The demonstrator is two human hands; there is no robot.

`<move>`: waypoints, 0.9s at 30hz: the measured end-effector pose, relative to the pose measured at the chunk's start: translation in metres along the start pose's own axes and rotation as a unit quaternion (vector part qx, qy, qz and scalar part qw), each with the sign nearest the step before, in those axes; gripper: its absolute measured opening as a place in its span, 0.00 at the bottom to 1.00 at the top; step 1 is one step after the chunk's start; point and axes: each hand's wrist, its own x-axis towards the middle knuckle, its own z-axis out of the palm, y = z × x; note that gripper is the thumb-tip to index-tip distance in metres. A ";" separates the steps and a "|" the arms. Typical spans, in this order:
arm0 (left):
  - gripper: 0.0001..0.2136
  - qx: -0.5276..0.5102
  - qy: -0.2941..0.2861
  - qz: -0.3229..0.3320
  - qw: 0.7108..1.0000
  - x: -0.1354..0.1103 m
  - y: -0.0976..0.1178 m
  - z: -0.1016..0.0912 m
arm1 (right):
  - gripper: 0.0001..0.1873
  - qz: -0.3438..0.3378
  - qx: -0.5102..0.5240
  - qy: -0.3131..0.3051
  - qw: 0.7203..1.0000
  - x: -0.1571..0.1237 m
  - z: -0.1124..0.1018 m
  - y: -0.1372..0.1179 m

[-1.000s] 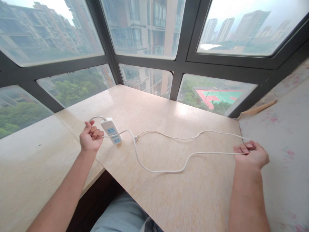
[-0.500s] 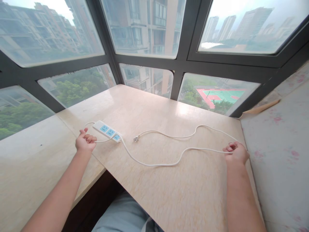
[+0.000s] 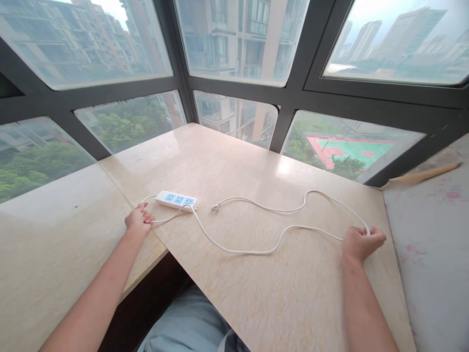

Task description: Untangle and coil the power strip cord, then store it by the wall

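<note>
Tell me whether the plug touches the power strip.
Apart: the head view shows bare tabletop between the plug and the nearest end of the power strip.

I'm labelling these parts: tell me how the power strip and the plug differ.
The power strip is long; the plug is stubby and much smaller. The power strip shows three blue socket panels; the plug shows none. Both lie on the countertop, each attached to white cord.

A head-worn camera is looking forward and down from above the lap (image 3: 186, 322), facing the windows (image 3: 238, 39) across the counter (image 3: 234, 288); it is sitting near enough to be framing the left hand (image 3: 138, 218), the right hand (image 3: 359, 243) and both forearms (image 3: 97, 288).
</note>
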 end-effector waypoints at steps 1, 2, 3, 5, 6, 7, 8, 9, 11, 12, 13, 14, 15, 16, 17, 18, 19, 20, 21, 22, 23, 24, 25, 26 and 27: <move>0.07 0.011 0.001 -0.004 1.000 0.000 -0.001 -0.001 | 0.27 -0.013 -0.007 0.027 1.000 -0.001 0.001 0.001; 0.06 0.023 0.001 -0.006 1.000 0.001 -0.002 -0.003 | 0.26 -0.024 -0.016 0.054 0.998 -0.001 0.002 0.002; 0.06 0.034 0.001 -0.006 0.999 0.001 -0.003 -0.005 | 0.25 -0.034 -0.028 0.075 0.996 0.000 0.003 0.003; 0.05 0.059 0.001 -0.003 0.998 0.003 -0.004 -0.008 | 0.21 -0.059 -0.066 0.074 0.993 0.003 0.005 0.006; 0.05 0.074 0.003 0.000 0.997 0.004 -0.005 -0.011 | 0.20 -0.070 -0.087 0.072 0.991 0.006 0.005 0.007; 0.05 0.090 0.004 0.005 0.996 0.006 -0.005 -0.013 | 0.18 -0.079 -0.105 0.069 0.989 0.009 0.006 0.009; 0.06 0.105 0.006 0.010 0.994 0.007 -0.005 -0.015 | 0.17 -0.086 -0.117 0.063 0.987 0.012 0.008 0.010; 0.08 0.115 0.008 0.015 0.993 0.008 -0.005 -0.017 | 0.16 -0.091 -0.125 0.055 0.986 0.014 0.009 0.010; 0.14 0.161 0.019 0.046 0.986 0.010 -0.005 -0.022 | 0.15 -0.097 -0.129 0.042 0.986 0.018 0.010 0.010; 0.19 0.211 0.028 0.078 0.974 0.010 -0.005 -0.025 | 0.15 -0.102 -0.132 0.036 0.985 0.018 0.011 0.010; 0.24 0.279 0.037 0.124 0.952 0.009 -0.006 -0.027 | 0.15 -0.111 -0.138 0.032 0.984 0.019 0.012 0.010; 0.28 0.358 0.040 0.182 0.915 0.008 -0.007 -0.029 | 0.15 -0.123 -0.147 0.031 0.981 0.018 0.012 0.009; 0.31 0.437 0.034 0.247 0.864 0.007 -0.008 -0.030 | 0.16 -0.142 -0.159 0.031 0.977 0.017 0.012 0.008; 0.32 0.506 0.015 0.310 0.805 0.007 -0.010 -0.031 | 0.16 -0.168 -0.173 0.030 0.970 0.015 0.012 0.008; 0.31 0.555 -0.016 0.365 0.748 0.007 -0.011 -0.032 | 0.15 -0.201 -0.187 0.030 0.961 0.012 0.012 0.006; 0.30 0.590 -0.056 0.412 0.692 0.008 -0.013 -0.033 | 0.14 -0.237 -0.199 0.029 0.950 0.008 0.011 0.005; 0.28 0.616 -0.103 0.446 0.641 0.011 -0.014 -0.033 | 0.13 -0.277 -0.208 0.026 0.938 0.003 0.011 0.003; 0.27 0.635 -0.147 0.467 0.598 0.015 -0.015 -0.033 | 0.12 -0.318 -0.214 0.020 0.923 -0.002 0.010 0.001; 0.26 0.649 -0.187 0.476 0.564 0.020 -0.015 -0.033 | 0.11 -0.358 -0.218 0.011 0.908 -0.009 0.008 -0.002; 0.26 0.658 -0.220 0.479 0.538 0.027 -0.014 -0.033 | 0.10 -0.396 -0.218 -0.001 0.892 -0.016 0.006 -0.005; 0.26 0.663 -0.246 0.477 0.521 0.034 -0.013 -0.033 | 0.10 -0.429 -0.215 -0.018 0.877 -0.023 0.004 -0.007; 0.27 0.667 -0.266 0.475 0.509 0.041 -0.011 -0.033 | 0.10 -0.458 -0.208 -0.039 0.863 -0.031 0.001 -0.010; 0.28 0.668 -0.282 0.474 0.499 0.047 -0.008 -0.033 | 0.10 -0.483 -0.198 -0.064 0.851 -0.039 -0.003 -0.013; 0.29 0.669 -0.296 0.477 0.487 0.052 -0.006 -0.032 | 0.10 -0.505 -0.185 -0.091 0.838 -0.047 -0.007 -0.015; 0.30 0.670 -0.309 0.483 0.472 0.056 -0.002 -0.031 | 0.10 -0.524 -0.172 -0.121 0.825 -0.055 -0.011 -0.018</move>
